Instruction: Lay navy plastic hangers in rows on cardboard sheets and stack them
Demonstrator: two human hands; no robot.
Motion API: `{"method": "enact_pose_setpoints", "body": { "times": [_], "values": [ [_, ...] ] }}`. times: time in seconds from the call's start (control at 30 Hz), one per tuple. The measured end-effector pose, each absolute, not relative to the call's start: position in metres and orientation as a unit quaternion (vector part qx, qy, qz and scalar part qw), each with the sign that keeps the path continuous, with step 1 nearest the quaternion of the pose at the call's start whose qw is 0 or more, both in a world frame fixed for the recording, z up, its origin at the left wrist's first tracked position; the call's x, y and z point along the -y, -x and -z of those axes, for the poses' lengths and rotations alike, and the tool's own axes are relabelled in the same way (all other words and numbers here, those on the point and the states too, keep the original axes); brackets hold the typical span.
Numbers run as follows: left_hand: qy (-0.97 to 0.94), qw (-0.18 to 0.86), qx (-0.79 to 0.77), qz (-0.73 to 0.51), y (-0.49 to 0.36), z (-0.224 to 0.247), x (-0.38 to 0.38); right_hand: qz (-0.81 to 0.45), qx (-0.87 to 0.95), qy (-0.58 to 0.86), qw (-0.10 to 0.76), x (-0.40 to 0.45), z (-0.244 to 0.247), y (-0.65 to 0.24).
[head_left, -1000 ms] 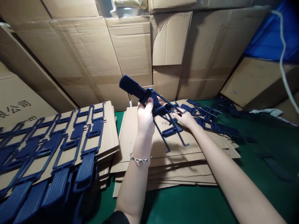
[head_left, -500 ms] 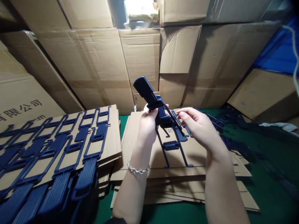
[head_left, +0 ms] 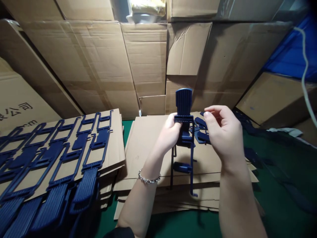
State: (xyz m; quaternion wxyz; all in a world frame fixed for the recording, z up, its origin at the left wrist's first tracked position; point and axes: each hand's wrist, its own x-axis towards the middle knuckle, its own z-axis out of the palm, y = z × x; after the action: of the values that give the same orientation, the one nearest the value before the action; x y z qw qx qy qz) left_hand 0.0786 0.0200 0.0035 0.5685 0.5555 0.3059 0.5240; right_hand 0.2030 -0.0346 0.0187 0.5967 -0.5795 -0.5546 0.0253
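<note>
My left hand (head_left: 170,132) is closed around the middle of a dark blue plastic chair-shaped frame (head_left: 183,102), held upright over a cardboard stack. Its ribbed back points up, and two thin legs with a crossbar hang below. My right hand (head_left: 220,130) is apart from it on the right, thumb and fingers drawn together. Whether a small part sits between those fingertips cannot be made out. Just left of the right hand, several small dark blue parts (head_left: 203,137) lie on the cardboard (head_left: 148,142).
Several similar blue frames (head_left: 96,145) lie in rows on cardboard at the left, their ribbed ends (head_left: 85,185) overhanging its front edge. More dark blue parts (head_left: 252,155) are on the green surface (head_left: 277,198) at the right. Cardboard boxes (head_left: 99,56) form a wall behind.
The chair-shaped frame has turned from leaning left to upright, and shifted rightward with my left hand. My right hand has moved right and its fingers are more curled.
</note>
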Motion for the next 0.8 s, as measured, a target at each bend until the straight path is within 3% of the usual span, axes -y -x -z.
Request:
{"method": "enact_pose_setpoints", "body": {
  "times": [0.17, 0.4, 0.6, 0.8],
  "values": [
    [-0.492, 0.56, -0.292, -0.6, -0.067, -0.01, -0.025, -0.088, 0.657, 0.569, 0.487, 0.044, -0.023, -0.199],
    [-0.564, 0.485, -0.327, -0.583, -0.068, -0.003, -0.029, -0.035, 0.669, 0.667, 0.325, 0.029, -0.01, -0.173],
    [-0.592, 0.486, -0.338, -0.547, -0.073, 0.003, -0.032, -0.077, 0.635, 0.703, 0.31, 0.021, -0.003, -0.173],
    [-0.572, 0.489, -0.364, -0.548, -0.069, 0.0, -0.03, -0.225, 0.676, 0.634, 0.301, 0.023, 0.0, -0.188]
  ]
}}
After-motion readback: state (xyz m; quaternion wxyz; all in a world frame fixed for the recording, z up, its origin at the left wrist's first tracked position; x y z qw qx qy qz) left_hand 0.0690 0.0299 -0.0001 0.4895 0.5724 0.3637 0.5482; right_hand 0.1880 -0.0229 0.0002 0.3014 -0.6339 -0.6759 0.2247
